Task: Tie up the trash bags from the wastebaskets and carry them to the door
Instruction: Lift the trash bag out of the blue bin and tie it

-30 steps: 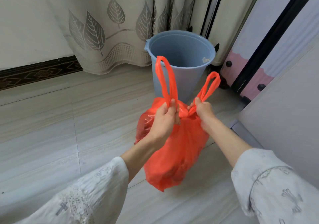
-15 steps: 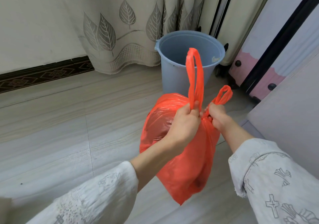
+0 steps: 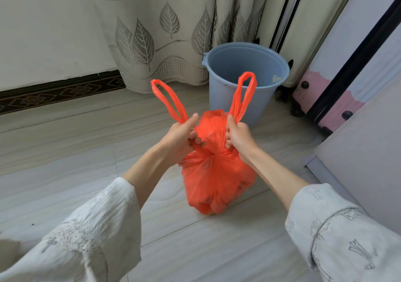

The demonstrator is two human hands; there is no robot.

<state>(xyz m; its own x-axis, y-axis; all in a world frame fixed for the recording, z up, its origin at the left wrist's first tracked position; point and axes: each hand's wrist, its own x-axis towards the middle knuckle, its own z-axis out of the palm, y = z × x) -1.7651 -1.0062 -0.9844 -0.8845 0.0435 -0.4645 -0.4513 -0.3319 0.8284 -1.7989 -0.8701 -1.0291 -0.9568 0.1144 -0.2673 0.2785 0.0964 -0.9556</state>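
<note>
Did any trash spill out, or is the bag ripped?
No. The orange bag looks whole, and no trash shows on the floor. The left hand and right hand each grip a handle. The bucket stands upright.

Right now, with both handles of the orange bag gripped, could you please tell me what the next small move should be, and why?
Probably cross the two handle loops over each other to start a second knot. The left hand and right hand each grip one loop at the gathered neck of the orange bag, and the loops stand apart, free. The blue wastebasket behind is already unlined.
</note>
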